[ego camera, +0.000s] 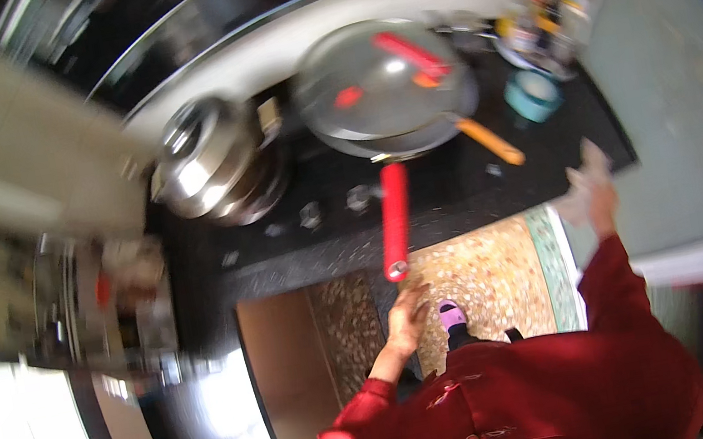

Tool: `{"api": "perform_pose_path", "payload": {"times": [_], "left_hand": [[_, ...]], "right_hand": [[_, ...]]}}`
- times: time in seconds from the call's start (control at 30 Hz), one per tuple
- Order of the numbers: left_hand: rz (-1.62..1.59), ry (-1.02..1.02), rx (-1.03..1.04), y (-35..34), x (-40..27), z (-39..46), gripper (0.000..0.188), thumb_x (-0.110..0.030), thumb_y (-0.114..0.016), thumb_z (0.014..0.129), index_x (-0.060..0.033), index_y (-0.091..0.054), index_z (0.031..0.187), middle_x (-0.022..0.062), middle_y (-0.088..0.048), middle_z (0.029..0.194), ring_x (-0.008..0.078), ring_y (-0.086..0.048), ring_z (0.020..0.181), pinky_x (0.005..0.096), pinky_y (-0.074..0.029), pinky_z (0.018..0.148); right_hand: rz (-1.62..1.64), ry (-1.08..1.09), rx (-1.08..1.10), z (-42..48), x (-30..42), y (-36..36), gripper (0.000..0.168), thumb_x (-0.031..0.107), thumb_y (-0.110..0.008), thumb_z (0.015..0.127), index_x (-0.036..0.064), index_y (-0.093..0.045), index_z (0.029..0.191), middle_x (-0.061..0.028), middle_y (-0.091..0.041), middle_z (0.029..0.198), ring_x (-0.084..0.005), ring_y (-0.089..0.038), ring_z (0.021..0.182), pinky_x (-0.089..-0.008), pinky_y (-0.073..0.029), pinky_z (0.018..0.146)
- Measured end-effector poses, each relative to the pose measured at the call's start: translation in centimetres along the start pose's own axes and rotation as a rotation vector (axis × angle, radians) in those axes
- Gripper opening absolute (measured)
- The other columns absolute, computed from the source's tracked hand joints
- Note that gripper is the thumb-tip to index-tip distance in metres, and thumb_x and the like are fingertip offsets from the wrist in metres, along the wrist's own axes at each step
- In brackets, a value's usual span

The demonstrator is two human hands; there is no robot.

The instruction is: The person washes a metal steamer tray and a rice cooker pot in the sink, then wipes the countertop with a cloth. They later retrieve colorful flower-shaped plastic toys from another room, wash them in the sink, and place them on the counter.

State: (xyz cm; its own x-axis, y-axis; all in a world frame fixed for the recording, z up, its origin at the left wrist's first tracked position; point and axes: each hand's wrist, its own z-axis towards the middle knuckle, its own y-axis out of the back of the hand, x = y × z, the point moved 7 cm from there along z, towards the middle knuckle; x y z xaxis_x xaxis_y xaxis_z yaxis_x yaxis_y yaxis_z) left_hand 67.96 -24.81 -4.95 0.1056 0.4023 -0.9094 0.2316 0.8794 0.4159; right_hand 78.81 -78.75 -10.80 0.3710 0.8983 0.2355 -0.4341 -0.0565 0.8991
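My left hand (pixel 407 321) is just below the end of a red pan handle (pixel 396 219), its fingers slightly apart and holding nothing. That handle belongs to a wide wok (pixel 374 145) on the black stovetop. A large domed glass lid (pixel 347 61) with a red grip (pixel 412 55) covers the wok. From under its rim sticks the orange handle (pixel 491 141) of a utensil, its head blurred beneath the glass. At the right, beyond the counter edge, my right hand (pixel 603 207) grips a thin whitish sheet (pixel 575 201); whether it is paper or plastic I cannot tell.
A lidded steel pot (pixel 205 167) stands left of the wok. Stove knobs (pixel 358 198) line the front. At the back right are several bottles (pixel 527 19) and a turquoise container (pixel 533 95). A pale wall (pixel 670 100) bounds the right; blurred shelves (pixel 127 282) are left.
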Motion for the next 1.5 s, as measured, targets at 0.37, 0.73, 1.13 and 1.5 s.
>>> {"api": "perform_pose_path", "payload": {"times": [0.37, 0.73, 1.13, 1.5], "left_hand": [[-0.171, 0.261, -0.203, 1.5, 4.5, -10.1, 0.066, -0.03, -0.061, 0.08, -0.0128, -0.029, 0.136, 0.0222, -0.026, 0.138, 0.0357, -0.021, 0.13, 0.0412, -0.024, 0.105], [-0.376, 0.068, -0.94, 15.4, 6.5, -32.2, 0.072, -0.016, -0.066, 0.075, -0.003, -0.027, 0.135, 0.0149, -0.033, 0.132, 0.0236, -0.03, 0.125, 0.033, -0.023, 0.103], [-0.582, 0.055, -1.395, 20.6, 8.2, -48.7, 0.056, -0.006, -0.056, 0.08, -0.0035, -0.034, 0.132, 0.0085, -0.039, 0.131, 0.0206, -0.038, 0.119, 0.0339, -0.03, 0.1], [-0.923, 0.182, -1.751, 20.7, 8.8, -52.5, 0.057, -0.021, -0.054, 0.084, -0.0171, -0.03, 0.136, 0.0055, -0.043, 0.127, 0.0142, -0.046, 0.105, 0.0294, -0.043, 0.082]], "right_hand": [[1.506, -0.636, 1.729, -29.6, 24.4, -7.1, 0.039, 0.033, -0.032, 0.093, 0.007, -0.051, 0.115, -0.0097, -0.06, 0.102, -0.0202, -0.061, 0.087, -0.036, -0.053, 0.075], [1.116, -0.014, 2.27, -54.1, 55.4, 11.1, 0.047, 0.029, -0.05, 0.09, 0.007, -0.036, 0.129, -0.0076, -0.047, 0.124, -0.0204, -0.049, 0.11, -0.0349, -0.042, 0.093], [0.943, -0.054, 2.538, -68.6, 66.9, 16.9, 0.036, 0.024, -0.052, 0.084, 0.005, -0.049, 0.114, -0.008, -0.057, 0.109, -0.0205, -0.056, 0.099, -0.0352, -0.045, 0.089], [0.67, 0.328, 2.634, -71.9, 78.4, 15.0, 0.041, 0.032, -0.055, 0.081, 0.008, -0.052, 0.114, -0.0046, -0.058, 0.107, -0.0199, -0.056, 0.096, -0.0347, -0.046, 0.085]]}}
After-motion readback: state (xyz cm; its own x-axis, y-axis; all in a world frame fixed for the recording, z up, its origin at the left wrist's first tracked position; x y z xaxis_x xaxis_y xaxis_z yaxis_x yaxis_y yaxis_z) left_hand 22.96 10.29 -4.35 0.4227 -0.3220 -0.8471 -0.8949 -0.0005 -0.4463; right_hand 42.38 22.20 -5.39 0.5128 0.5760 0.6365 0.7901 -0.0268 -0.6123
